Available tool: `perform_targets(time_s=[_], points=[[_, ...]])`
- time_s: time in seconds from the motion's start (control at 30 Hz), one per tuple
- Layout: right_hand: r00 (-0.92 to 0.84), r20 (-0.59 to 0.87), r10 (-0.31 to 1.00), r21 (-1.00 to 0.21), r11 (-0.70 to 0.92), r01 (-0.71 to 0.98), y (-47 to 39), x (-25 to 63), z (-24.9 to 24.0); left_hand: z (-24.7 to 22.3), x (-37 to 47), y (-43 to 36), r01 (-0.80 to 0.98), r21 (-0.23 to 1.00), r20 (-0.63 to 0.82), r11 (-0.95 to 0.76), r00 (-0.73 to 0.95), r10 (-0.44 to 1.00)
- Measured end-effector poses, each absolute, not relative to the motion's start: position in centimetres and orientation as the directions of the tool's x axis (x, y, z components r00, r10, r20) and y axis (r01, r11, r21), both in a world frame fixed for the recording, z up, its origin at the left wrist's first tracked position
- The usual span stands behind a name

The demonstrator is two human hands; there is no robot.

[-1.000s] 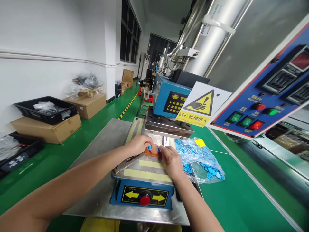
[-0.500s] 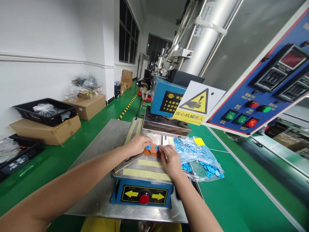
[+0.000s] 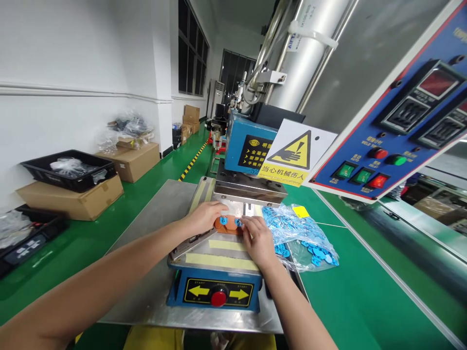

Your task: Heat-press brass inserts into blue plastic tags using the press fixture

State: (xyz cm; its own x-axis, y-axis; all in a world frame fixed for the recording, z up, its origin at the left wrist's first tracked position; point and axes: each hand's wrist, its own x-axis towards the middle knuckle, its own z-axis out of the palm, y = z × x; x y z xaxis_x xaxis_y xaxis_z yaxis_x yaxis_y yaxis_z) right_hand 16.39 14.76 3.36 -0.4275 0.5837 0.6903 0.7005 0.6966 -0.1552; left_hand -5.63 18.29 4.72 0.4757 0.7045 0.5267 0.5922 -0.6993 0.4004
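Observation:
An orange block [image 3: 231,224] lies on the machine's metal bed, under the press head. Two small blue plastic pieces are on it: a left piece [image 3: 224,220] in plain view, and a right piece [image 3: 238,222] partly covered by fingers. My left hand [image 3: 204,217] hovers at the block's left end, fingers stretched forward and holding nothing visible. With its thumb and forefinger closed, my right hand [image 3: 258,238] grips the right blue piece against the block. A clear bag [image 3: 302,238] full of similar blue pieces lies just right of that hand.
The steel press head [image 3: 250,189] hangs close above both hands. A red button [image 3: 219,298] sits on the machine's front. A control panel [image 3: 394,131] juts in at upper right, beside a warning sign [image 3: 294,153]. Cartons [image 3: 75,197] stand on the floor at left.
My left fingers have come off the left blue piece and moved slightly up, leaving it uncovered. The right hand stays at its piece, almost still. The view has shifted slightly.

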Motion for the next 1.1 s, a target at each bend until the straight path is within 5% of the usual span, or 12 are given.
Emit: perform_targets(time_s=[0.27,0.63,0.83,0.97,1.1], points=[[-0.442,0.647,0.622,-0.131,0.661,0.739,15.0,16.4,3.2,5.5,-6.0,17.8,0.665,0.243,0.399,-0.706,0.595,0.697],[-0.246,0.714,0.656,-0.409,0.675,0.614,14.7,18.1,3.4,6.6,-5.7,17.0,0.695,0.184,0.362,-0.695,0.609,0.706],[-0.17,0.602,0.78,-0.435,0.499,0.749,11.2,25.9,2.5,7.3,-1.0,11.2,0.539,0.198,0.435,-0.818,0.7,0.567],[-0.28,0.377,0.883,-0.347,0.415,0.841,8.3,30.5,-0.1,4.7,5.5,5.0,0.373,0.306,0.223,-0.876,0.866,0.447],[-0.334,0.347,0.877,-0.226,0.424,0.877,6.6,31.7,-2.8,1.7,11.9,2.6,0.611,0.45,-0.027,-0.651,0.738,0.674]])
